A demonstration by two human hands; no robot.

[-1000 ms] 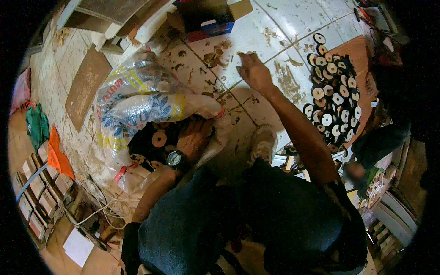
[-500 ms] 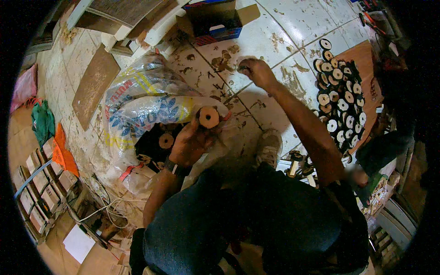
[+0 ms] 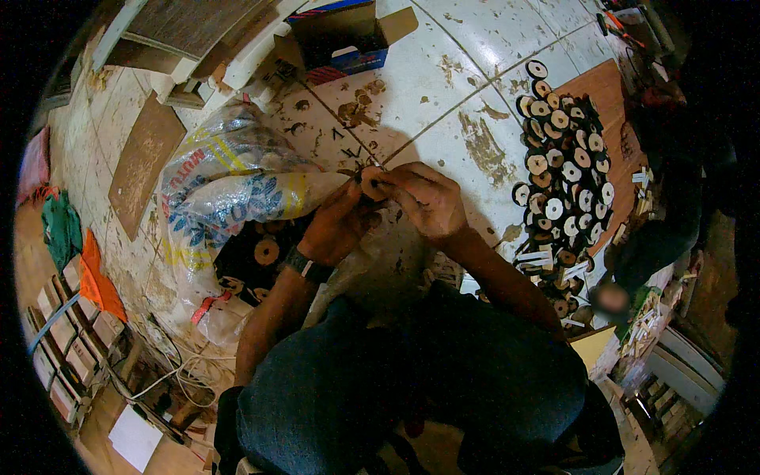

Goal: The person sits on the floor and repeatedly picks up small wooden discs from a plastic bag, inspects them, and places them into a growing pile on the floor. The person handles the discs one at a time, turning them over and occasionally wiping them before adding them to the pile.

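My left hand (image 3: 336, 229), a dark watch on its wrist, holds a round wooden disc (image 3: 370, 184) with a hole in its middle. My right hand (image 3: 431, 204) meets it there, its fingers pinched together at the disc's face. Whatever small thing those fingertips may hold is hidden. Both hands are above the floor, in front of my knees. By my left forearm lies a printed plastic sack (image 3: 233, 202), its mouth open, with more wooden discs (image 3: 267, 252) on dark pieces inside.
A cardboard box (image 3: 378, 62) with dark contents stands open ahead. Small dark bits (image 3: 339, 134) lie scattered on the tiles. Many discs with black parts (image 3: 554, 208) cover a brown board (image 3: 621, 111) on the right. A brown panel (image 3: 146, 166) lies at left.
My right hand has come back from the floor ahead to the disc in my left hand. The left hand has turned the disc partly edge-on. The whole view has shifted slightly.
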